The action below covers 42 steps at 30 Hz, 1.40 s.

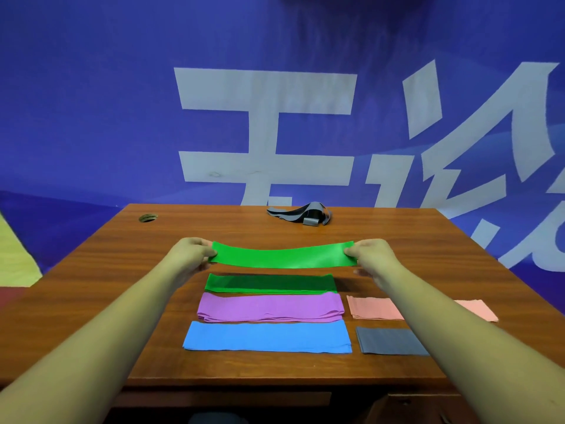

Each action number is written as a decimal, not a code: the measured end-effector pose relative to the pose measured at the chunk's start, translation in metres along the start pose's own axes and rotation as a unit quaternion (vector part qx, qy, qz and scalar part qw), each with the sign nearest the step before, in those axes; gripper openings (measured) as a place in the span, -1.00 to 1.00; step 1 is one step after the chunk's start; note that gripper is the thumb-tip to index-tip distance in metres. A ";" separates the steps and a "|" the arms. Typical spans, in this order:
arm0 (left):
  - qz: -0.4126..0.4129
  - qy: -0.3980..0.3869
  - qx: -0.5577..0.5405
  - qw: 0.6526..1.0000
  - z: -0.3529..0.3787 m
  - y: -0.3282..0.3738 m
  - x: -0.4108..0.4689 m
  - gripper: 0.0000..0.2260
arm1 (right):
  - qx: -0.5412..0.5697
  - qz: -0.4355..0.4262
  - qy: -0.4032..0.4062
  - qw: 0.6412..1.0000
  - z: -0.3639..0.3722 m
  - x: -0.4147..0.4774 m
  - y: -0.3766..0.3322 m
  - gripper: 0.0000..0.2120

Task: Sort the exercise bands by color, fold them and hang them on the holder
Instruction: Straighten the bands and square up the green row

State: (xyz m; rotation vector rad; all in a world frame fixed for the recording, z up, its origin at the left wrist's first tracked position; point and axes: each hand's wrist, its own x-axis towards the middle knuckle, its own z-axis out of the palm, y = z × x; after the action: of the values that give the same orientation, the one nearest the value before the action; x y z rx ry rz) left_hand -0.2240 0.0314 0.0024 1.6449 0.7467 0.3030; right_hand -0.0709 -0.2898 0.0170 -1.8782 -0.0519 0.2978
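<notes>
Head view has my two hands well apart, each pinching one short end of the green band (pixel 284 255). My left hand (pixel 192 254) has the 9 o'clock end and my right hand (pixel 371 255) has the 3 o'clock end. The band is stretched flat between them, dipping a little in the middle. Its long axis runs straight from 9 to 3, across the table (pixel 122 270). I take it to be lifted clear of the wood, since a shadow falls on the stack below.

What matters for my next move is the green pile (pixel 270 283). It lies just toward 6 o'clock from the held band, with its long axis also running 9 to 3, so the two are already parallel. Neither hand is nearer to it, and each end has the same short way to come. I judge that I only need to draw both hands evenly back toward 6 and down, with no turning, to lay green on green.

Further toward 6 lie the purple pile (pixel 270 307) and then the blue pile (pixel 267 336), both on the same axis. At 4 o'clock, partly under my right forearm, are the pink band (pixel 376 308) and the grey folded band (pixel 391 341). Loose grey bands (pixel 301 214) sit tangled at 12, near the far edge. I see no holder from here.
</notes>
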 end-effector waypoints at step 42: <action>0.224 -0.030 0.392 0.892 0.071 -0.029 0.081 -0.79 | -0.349 -0.170 0.019 0.921 0.061 0.103 0.036 -0.70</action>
State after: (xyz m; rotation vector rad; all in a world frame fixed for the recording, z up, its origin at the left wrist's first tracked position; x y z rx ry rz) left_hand -0.1306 0.0278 -0.0577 2.5940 0.4428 0.2879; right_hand 0.0102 -0.2258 -0.0530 -2.5294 -0.5113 -0.0124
